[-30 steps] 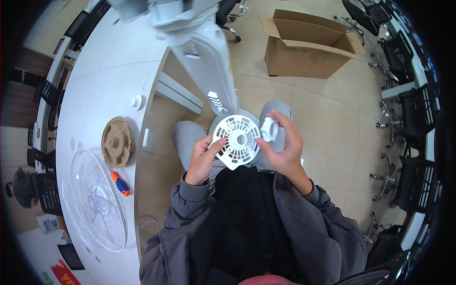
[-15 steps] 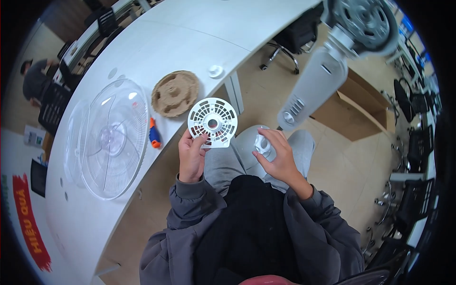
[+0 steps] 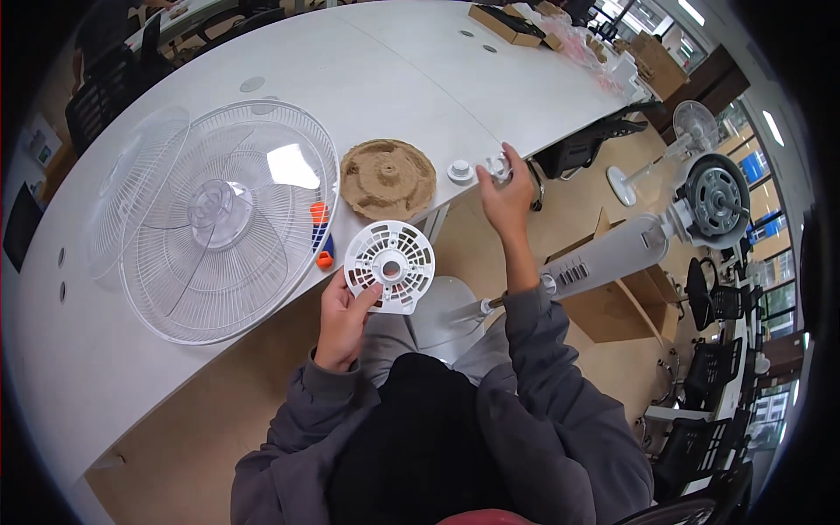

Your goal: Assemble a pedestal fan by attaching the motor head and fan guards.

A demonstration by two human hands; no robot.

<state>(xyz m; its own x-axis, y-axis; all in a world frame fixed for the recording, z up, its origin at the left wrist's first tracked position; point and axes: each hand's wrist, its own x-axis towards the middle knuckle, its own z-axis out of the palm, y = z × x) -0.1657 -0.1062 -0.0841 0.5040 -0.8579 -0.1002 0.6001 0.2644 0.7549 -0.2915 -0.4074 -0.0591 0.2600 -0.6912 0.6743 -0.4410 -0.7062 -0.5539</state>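
Hands both occupied: left hand grips white slotted disc by its lower edge, off the tabletop rim. Right hand pinches small clear knob at one o'clock beside white cap. I advise setting it down flat, clear of the edge.

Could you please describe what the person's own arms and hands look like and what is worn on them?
Both arms wear long, loose grey sleeves with ribbed cuffs at the wrists. The left hand and right hand are bare: no gloves, and no rings or watch that I can see.
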